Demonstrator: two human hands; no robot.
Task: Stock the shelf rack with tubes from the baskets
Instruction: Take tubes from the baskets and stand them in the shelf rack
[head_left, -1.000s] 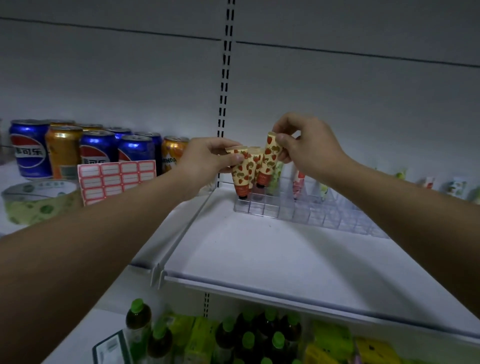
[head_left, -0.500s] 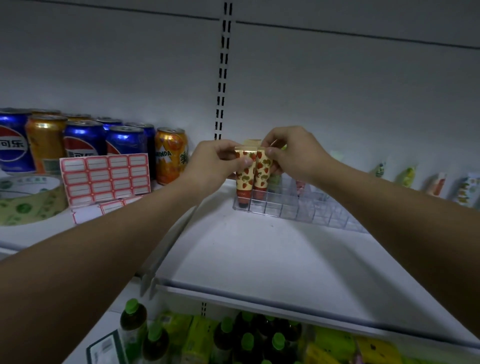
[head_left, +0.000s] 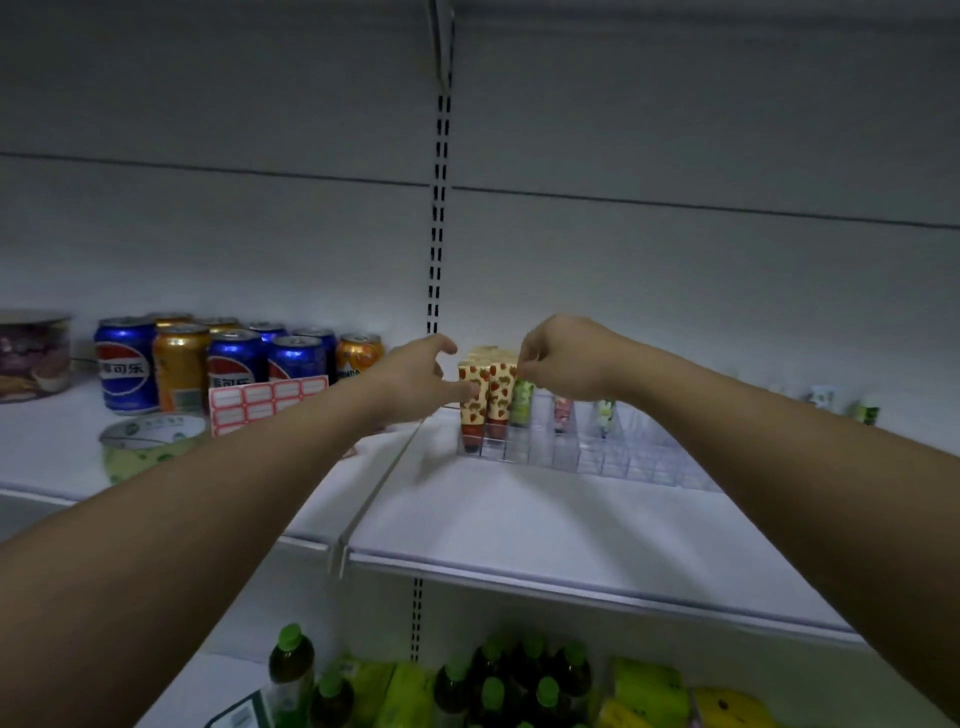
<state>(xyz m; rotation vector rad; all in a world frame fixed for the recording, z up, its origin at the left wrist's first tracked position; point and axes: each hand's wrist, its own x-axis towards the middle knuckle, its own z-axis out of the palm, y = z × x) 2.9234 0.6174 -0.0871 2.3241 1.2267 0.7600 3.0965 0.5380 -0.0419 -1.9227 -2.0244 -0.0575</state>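
Strawberry tubes (head_left: 487, 391), upright in clear rack (head_left: 597, 457) (far on shelf (head_left: 519, 525)).
We see left hand (head_left: 415, 382) released, fingertip touching the left tube; right hand (head_left: 563, 364) pinching the right tube's top.

A shop: white slotted retail shelving (head_left: 519, 525) stocked with soda cans (head_left: 234, 364), bottles (head_left: 291, 670) and price labels (head_left: 265, 400).

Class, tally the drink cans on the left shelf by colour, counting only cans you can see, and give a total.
Blue cans: 4
Orange cans: 4
Total: 8
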